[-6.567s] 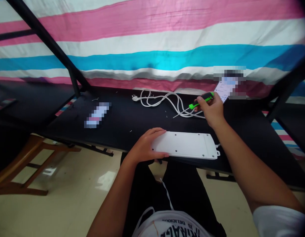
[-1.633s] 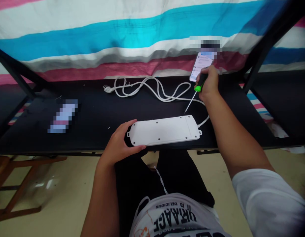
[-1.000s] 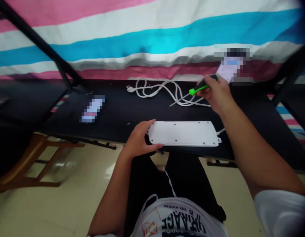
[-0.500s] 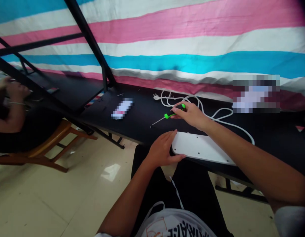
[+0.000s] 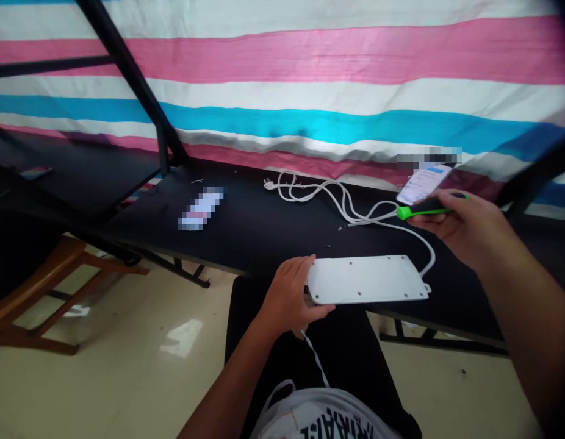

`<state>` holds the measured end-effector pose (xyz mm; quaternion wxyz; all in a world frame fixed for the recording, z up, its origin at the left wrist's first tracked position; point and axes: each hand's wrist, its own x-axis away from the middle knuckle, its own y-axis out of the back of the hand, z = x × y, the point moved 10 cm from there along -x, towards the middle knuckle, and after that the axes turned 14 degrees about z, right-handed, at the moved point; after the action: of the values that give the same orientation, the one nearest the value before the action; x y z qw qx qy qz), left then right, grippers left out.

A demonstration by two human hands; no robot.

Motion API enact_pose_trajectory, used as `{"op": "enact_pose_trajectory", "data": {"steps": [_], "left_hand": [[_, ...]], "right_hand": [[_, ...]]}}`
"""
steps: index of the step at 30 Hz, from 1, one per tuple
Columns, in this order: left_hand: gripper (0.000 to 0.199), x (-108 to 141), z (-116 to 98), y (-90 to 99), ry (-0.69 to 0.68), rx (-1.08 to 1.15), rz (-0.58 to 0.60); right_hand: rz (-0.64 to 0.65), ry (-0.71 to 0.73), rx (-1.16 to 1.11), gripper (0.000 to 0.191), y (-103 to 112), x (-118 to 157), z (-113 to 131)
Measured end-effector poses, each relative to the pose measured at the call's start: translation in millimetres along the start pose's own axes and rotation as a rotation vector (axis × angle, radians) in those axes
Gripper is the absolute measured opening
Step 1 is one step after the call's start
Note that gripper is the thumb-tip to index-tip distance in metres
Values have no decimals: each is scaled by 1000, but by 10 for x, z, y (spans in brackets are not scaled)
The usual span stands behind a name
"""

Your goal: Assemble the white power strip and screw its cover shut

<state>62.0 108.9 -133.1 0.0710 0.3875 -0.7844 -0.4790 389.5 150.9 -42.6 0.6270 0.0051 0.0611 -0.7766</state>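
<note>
A white power strip [image 5: 367,279] lies face down at the near edge of the black table [image 5: 264,228]. My left hand [image 5: 289,296] grips its left end. My right hand [image 5: 465,228] hovers above the table to the right of the strip, closed around a screwdriver [image 5: 420,211] with a green and black handle whose shaft points left. The strip's white cable [image 5: 337,201] loops across the table behind it, ending in a plug [image 5: 268,183] at the left.
A phone [image 5: 424,183] leans against the striped cloth behind my right hand. A small blurred object [image 5: 201,208] lies on the table at the left. Black frame bars [image 5: 140,91] rise at left. A wooden chair [image 5: 39,286] stands on the tiled floor.
My right hand has carried the screwdriver from over the table's middle back to the right, near the phone. The view has swung right. My left hand still holds the strip's end.
</note>
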Motion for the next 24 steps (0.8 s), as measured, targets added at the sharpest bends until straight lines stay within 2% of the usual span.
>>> {"op": "enact_pose_trajectory", "data": {"steps": [6, 11, 16, 24], "left_hand": [[99, -163, 70, -11, -50, -4, 148], [96, -226, 108, -39, -46, -64, 183], [96, -219, 103, -62, -48, -98, 182], [91, -222, 94, -42, -28, -86, 174]], "right_hand": [[-248, -74, -53, 16, 866, 757, -138], [-436, -113, -28, 16, 1344, 1318, -205], [-517, -114, -16, 14, 1581, 1570, -278], [-507, -89, 0, 10, 1667, 1573, -357]]}}
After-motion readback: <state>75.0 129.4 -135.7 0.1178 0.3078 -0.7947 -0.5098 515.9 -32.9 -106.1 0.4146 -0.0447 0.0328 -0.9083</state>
